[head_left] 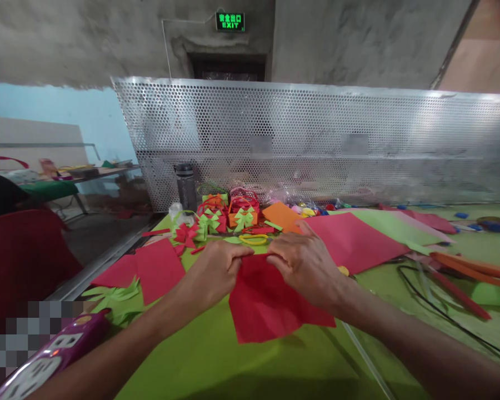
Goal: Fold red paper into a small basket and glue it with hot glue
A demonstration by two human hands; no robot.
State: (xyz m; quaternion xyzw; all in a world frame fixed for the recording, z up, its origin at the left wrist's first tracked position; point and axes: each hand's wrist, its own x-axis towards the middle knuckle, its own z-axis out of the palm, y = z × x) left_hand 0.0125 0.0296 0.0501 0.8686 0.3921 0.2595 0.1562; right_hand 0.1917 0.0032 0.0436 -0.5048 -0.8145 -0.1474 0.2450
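A red paper sheet (266, 311) hangs over the green tabletop, pinched along its upper edge by both my hands. My left hand (220, 265) grips the top left part, thumb and fingers pressed together. On the top right part, my right hand (302, 261) is closed in the same way. Fold lines and shading show on the sheet, and its lower edge is loose. Just beyond my hands lie yellow-handled scissors (253, 239). Behind them stand small paper baskets (244, 214) with light green bows.
Red paper sheets (160, 269) lie at left, a larger red sheet (354, 241) at right. A purple power strip (62, 347) sits at the left edge. A dark bottle (185, 186) stands before a perforated metal screen (316, 122). A black cable (445, 311) and orange-handled tool (470, 266) lie at right.
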